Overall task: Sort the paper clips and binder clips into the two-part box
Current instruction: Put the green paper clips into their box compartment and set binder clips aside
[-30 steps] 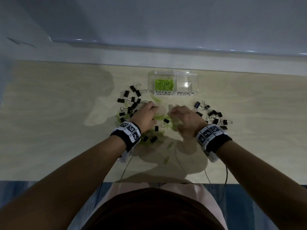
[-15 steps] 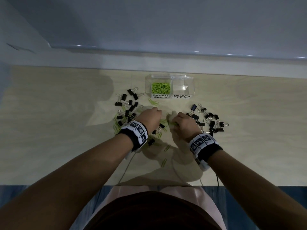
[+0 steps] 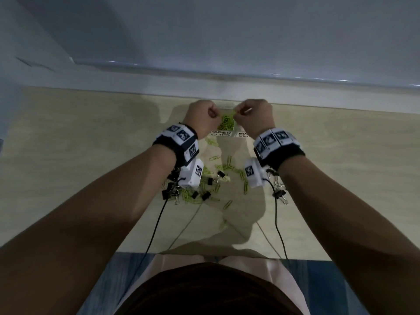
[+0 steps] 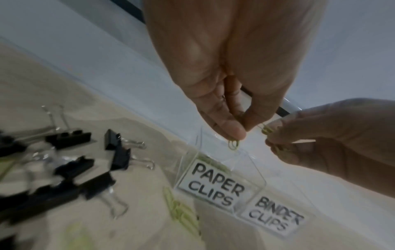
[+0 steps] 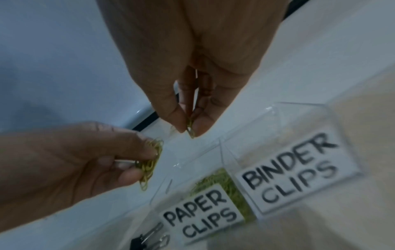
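Note:
The clear two-part box [image 3: 221,133] sits at the table's far edge, with labels PAPER CLIPS and BINDER CLIPS. Green paper clips [image 3: 226,122] lie in its left part [image 5: 224,182]; the right part [image 5: 288,135] looks empty. Both hands hover over the left part. My left hand [image 3: 216,114] pinches a small bunch of green paper clips [image 5: 149,162]. My right hand [image 3: 238,112] pinches a green paper clip [image 5: 191,132] between thumb and fingertip. Loose paper clips [image 3: 227,167] and black binder clips [image 3: 169,193] lie on the table under my wrists.
More binder clips [image 3: 280,194] lie under the right wrist and others [image 4: 64,169] left of the box. A white ledge [image 3: 136,87] runs just behind the box. Thin cables [image 3: 154,228] hang from both wrist cameras towards the table's near edge.
Both hands have left the pile of clips on the table, risen and moved forward over the box, each with green paper clips pinched in its fingers.

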A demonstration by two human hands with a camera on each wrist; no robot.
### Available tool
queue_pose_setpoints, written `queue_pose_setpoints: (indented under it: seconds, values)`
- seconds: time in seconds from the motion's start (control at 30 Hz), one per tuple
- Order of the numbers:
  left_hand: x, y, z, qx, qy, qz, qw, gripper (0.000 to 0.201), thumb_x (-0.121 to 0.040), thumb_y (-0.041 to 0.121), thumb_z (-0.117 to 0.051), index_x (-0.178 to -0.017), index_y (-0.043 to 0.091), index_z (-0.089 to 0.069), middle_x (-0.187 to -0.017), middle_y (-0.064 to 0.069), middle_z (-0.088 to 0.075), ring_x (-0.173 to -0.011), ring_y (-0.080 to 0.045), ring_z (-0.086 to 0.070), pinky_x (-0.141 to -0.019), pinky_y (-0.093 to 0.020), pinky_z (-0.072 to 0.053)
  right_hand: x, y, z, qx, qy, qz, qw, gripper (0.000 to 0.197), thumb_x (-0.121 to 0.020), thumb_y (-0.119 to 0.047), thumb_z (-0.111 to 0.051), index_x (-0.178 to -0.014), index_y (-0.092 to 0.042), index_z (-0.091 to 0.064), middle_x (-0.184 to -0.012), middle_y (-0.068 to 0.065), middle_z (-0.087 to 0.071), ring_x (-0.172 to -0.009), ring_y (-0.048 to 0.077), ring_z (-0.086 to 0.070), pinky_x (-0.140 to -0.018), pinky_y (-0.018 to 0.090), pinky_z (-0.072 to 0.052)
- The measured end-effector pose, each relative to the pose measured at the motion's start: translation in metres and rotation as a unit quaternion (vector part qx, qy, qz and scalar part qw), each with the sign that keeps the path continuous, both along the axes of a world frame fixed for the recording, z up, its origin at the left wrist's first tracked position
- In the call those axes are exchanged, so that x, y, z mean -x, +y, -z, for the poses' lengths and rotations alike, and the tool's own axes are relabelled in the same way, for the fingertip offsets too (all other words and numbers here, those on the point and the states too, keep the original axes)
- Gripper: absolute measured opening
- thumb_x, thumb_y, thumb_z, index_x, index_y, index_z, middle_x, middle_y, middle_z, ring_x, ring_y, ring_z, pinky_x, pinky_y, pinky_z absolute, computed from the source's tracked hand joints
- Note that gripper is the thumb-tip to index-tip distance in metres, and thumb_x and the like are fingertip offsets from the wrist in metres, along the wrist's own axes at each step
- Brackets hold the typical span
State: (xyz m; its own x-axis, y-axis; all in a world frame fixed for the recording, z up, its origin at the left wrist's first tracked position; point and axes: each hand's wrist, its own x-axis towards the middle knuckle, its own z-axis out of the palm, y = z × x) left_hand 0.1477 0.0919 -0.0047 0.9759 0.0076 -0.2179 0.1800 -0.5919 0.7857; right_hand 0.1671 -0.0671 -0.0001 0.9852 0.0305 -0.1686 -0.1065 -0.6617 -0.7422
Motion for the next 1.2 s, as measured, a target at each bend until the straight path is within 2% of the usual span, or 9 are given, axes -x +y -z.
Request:
queue_pose_setpoints:
  seconds: [0.2, 0.3, 0.43, 0.57, 0.67, 0.93, 1.03, 1.1, 1.2]
  values:
    - [-0.014, 0.000, 0.005, -0.059, -0.012, 0.010, 0.998, 0.021, -0.081, 0.009, -0.064, -0.102, 0.008, -0.067, -0.099, -0.008, -0.069, -0.087, -0.018, -0.063, -0.084, -0.027, -0.052, -0.010, 0.018, 0.005, 0.142, 0.003, -0.099, 0.985, 0.030, -0.082, -0.009, -0.062, -0.112, -0.011, -0.065, -0.113, 0.008, -0.065, -0.099, 0.021, -0.062, -0.089, 0.032, -0.051]
    - [0.016, 0.015, 0.006, -0.114, -0.054, 0.074, 0.989, 0.015, -0.084, 0.012, -0.061, -0.098, 0.007, -0.065, -0.095, -0.008, -0.066, -0.087, -0.021, -0.061, -0.081, -0.034, -0.050, 0.028, 0.008, 0.012, 0.126, -0.089, -0.169, 0.973, 0.026, -0.081, 0.000, -0.057, -0.101, -0.013, -0.067, -0.105, 0.007, -0.064, -0.093, 0.021, -0.062, -0.082, 0.031, -0.053]
    - [0.073, 0.039, 0.024, -0.181, 0.003, 0.163, 0.970, 0.014, -0.088, 0.013, -0.059, -0.100, 0.011, -0.065, -0.101, -0.003, -0.061, -0.088, -0.016, -0.057, -0.082, -0.030, -0.049, 0.088, -0.008, 0.028, 0.152, 0.011, -0.332, 0.931, 0.032, -0.082, 0.000, -0.056, -0.105, -0.021, -0.065, -0.117, -0.001, -0.060, -0.107, 0.016, -0.053, -0.092, 0.027, -0.046]
    - [0.099, 0.046, 0.046, -0.210, 0.057, 0.215, 0.952, 0.029, -0.087, 0.015, -0.060, -0.116, 0.009, -0.062, -0.117, -0.006, -0.056, -0.106, -0.023, -0.053, -0.093, -0.036, -0.044, 0.118, -0.011, 0.057, 0.174, 0.002, -0.396, 0.902, 0.039, -0.076, 0.002, -0.060, -0.110, -0.015, -0.065, -0.118, 0.003, -0.060, -0.101, 0.030, -0.051, -0.073, 0.045, -0.053]
    - [0.100, 0.041, 0.055, -0.233, 0.053, 0.242, 0.940, 0.031, -0.089, 0.017, -0.058, -0.119, 0.009, -0.060, -0.119, -0.006, -0.055, -0.113, -0.025, -0.048, -0.097, -0.036, -0.040, 0.126, -0.009, 0.068, 0.185, -0.040, -0.380, 0.905, 0.039, -0.073, 0.005, -0.065, -0.107, -0.013, -0.066, -0.113, 0.004, -0.062, -0.095, 0.033, -0.053, -0.059, 0.042, -0.054]
    - [0.108, 0.045, 0.058, -0.203, 0.045, 0.266, 0.941, 0.044, -0.080, -0.013, -0.052, -0.114, 0.015, -0.055, -0.114, -0.005, -0.052, -0.097, -0.019, -0.052, -0.085, -0.040, -0.050, 0.129, -0.013, 0.070, 0.144, -0.054, -0.307, 0.939, 0.022, -0.074, 0.005, -0.064, -0.093, -0.007, -0.066, -0.092, 0.012, -0.056, -0.079, 0.033, -0.057, -0.062, 0.042, -0.054]
    - [0.112, 0.050, 0.060, -0.174, 0.025, 0.273, 0.946, 0.052, -0.075, -0.018, -0.049, -0.115, 0.015, -0.055, -0.115, -0.003, -0.050, -0.096, -0.016, -0.052, -0.083, -0.037, -0.052, 0.128, -0.030, 0.063, 0.106, -0.092, -0.199, 0.970, 0.019, -0.076, 0.009, -0.061, -0.088, -0.004, -0.067, -0.087, 0.011, -0.059, -0.067, 0.024, -0.057, -0.058, 0.034, -0.053]
    - [0.115, 0.054, 0.059, -0.151, 0.023, 0.278, 0.948, 0.051, -0.079, -0.015, -0.049, -0.118, 0.016, -0.055, -0.119, -0.002, -0.049, -0.104, -0.017, -0.050, -0.090, -0.032, -0.049, 0.125, -0.047, 0.063, 0.113, -0.096, -0.117, 0.982, 0.019, -0.077, 0.006, -0.061, -0.092, -0.004, -0.067, -0.091, 0.011, -0.061, -0.069, 0.024, -0.060, -0.063, 0.033, -0.054]
    - [0.123, 0.058, 0.054, -0.163, 0.022, 0.301, 0.939, 0.038, -0.089, 0.012, -0.057, -0.127, 0.016, -0.051, -0.124, -0.002, -0.046, -0.113, -0.018, -0.044, -0.095, -0.030, -0.039, 0.126, -0.064, 0.064, 0.177, -0.091, -0.082, 0.977, 0.022, -0.076, 0.001, -0.064, -0.096, -0.008, -0.068, -0.097, 0.009, -0.063, -0.081, 0.027, -0.061, -0.071, 0.043, -0.055]
